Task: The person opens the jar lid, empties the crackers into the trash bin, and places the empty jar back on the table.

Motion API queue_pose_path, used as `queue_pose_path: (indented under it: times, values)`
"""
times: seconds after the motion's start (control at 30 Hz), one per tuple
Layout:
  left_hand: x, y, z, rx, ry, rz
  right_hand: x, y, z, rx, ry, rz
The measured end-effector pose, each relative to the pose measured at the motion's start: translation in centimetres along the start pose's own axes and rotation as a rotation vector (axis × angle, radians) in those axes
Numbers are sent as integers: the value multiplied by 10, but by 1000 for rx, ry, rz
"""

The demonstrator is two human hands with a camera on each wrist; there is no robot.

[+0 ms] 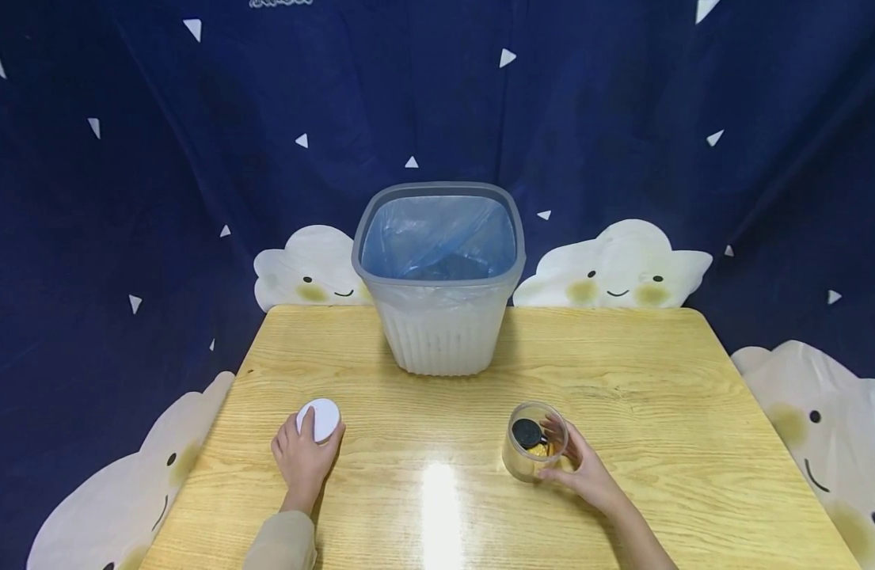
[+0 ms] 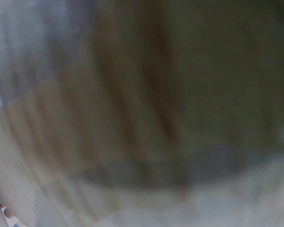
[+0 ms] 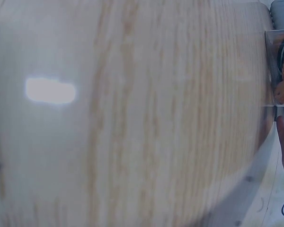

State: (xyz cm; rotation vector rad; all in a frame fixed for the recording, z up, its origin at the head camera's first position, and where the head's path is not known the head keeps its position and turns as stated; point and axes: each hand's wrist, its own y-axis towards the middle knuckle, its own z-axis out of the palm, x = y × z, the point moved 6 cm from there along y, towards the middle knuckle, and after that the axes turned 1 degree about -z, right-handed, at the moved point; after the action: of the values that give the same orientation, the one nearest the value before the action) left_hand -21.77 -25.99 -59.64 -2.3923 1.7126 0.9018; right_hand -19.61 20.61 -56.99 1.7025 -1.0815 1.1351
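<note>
On the left of the table, my left hand (image 1: 305,459) grips a white round lid-like piece (image 1: 326,417) from its near side, one finger lying over its top. To the right, my right hand (image 1: 585,473) holds a clear round container (image 1: 517,461) by its right side, thumb in front. Inside the container are a black round piece (image 1: 527,433) and something golden with a ridged edge (image 1: 539,450). The right wrist view catches part of the container (image 3: 270,68) at its right edge, with a fingertip below. The left wrist view is dark and blurred.
A whitish bin (image 1: 447,332) with a grey rim and a blue liner stands at the back middle of the wooden table (image 1: 622,356). Behind it hangs a dark blue curtain (image 1: 408,95) with white triangles and smiling clouds.
</note>
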Motion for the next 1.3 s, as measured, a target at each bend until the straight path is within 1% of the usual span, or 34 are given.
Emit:
queue_pose_path:
  times: [0.17,0.23,0.3,0.37,0.53,0.67,0.77,0.83,0.93,1.07,1.17,1.3]
  values:
    - [-1,0,-1,5,-5,-10,17,1,1,5,-2,5]
    - [-1,0,-1,15,-7,-17,23,1,1,4,-1,6]
    - [-1,1,-1,32,-9,-28,25,1,1,4,-3,7]
    - [-1,2,-1,52,-11,-41,21,1,1,3,-1,7]
    - [-1,5,-1,93,-7,-66,3,1,0,1,7,0]
    - [-3,7,-3,82,-13,-60,14,1,1,2,4,-6]
    - [-4,9,-5,68,-28,-55,16,1,1,6,-4,-5]
    - [-6,12,-7,65,-34,-59,8,1,0,4,-5,-6]
    - [-9,18,-12,38,-50,-66,-2,0,-1,2,1,-9]
    - [-16,28,-22,4,-67,-65,-2,0,-1,-1,8,-11]
    - [-21,34,-29,-3,-68,-59,-2,0,0,-2,7,-9]
    - [-27,44,-36,-21,-68,-31,-2,-1,0,-4,0,-4]
